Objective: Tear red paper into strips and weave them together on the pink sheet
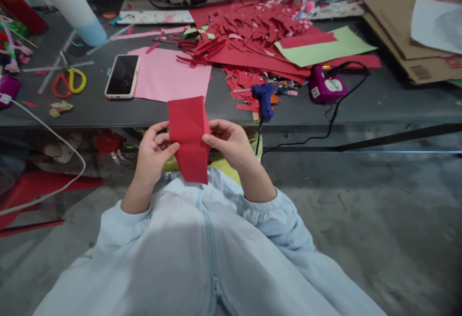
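A folded piece of red paper (189,138) is held up in front of the table's near edge, over my lap. My left hand (153,150) pinches its left side, thumb on the near face. On the right side, my right hand (231,144) grips the paper's edge between thumb and fingers. Behind it on the table lies a pink sheet (166,73), with a phone (123,76) beside it. A blue glue gun (265,99) rests to the right, near the table edge.
Red paper scraps (252,32) are heaped at the back, beside a green sheet (328,49). Orange-and-yellow scissors (68,80) and a bottle (72,6) are at left. A purple power adapter (327,85) with a black cable and cardboard (400,32) are at right.
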